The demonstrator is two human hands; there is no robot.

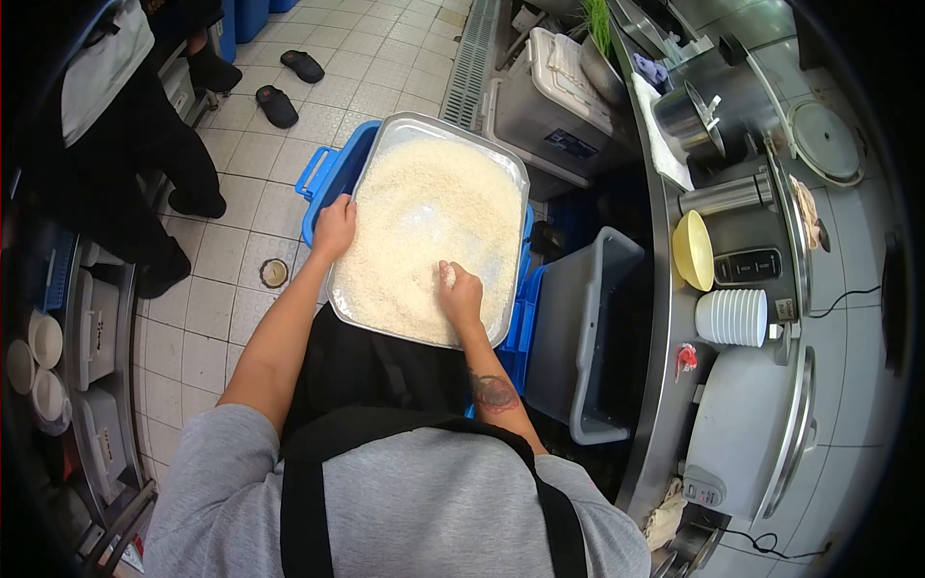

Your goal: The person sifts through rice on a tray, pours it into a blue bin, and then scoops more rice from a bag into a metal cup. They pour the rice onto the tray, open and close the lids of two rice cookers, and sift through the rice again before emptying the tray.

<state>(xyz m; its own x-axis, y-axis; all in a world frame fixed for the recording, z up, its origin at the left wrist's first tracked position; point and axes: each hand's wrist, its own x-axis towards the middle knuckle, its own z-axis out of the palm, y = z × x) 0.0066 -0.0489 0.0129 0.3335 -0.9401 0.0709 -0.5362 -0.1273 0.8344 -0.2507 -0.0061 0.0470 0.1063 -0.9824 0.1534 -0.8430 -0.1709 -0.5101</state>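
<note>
A large metal tray point(511, 159) is spread with pale, coarse crumbs point(424, 193) that look like breadcrumbs. Bare metal shows through in thin patches near the middle and right. My left hand point(334, 229) grips the tray's left rim. Down in the crumbs near the tray's front, my right hand point(462, 293) is curled closed, with some pale crumbs showing at its fingers. Under the tray is a blue bin point(318, 178), its handle sticking out on the left; most of it is hidden.
Right of the tray stands a grey tub point(568, 328). Along the right runs a steel counter point(665, 385) with a yellow bowl point(693, 250), stacked white bowls point(732, 318) and a pot point(689, 120). Another person point(116, 164) stands at left. Black shoes point(277, 107) lie on the tiled floor.
</note>
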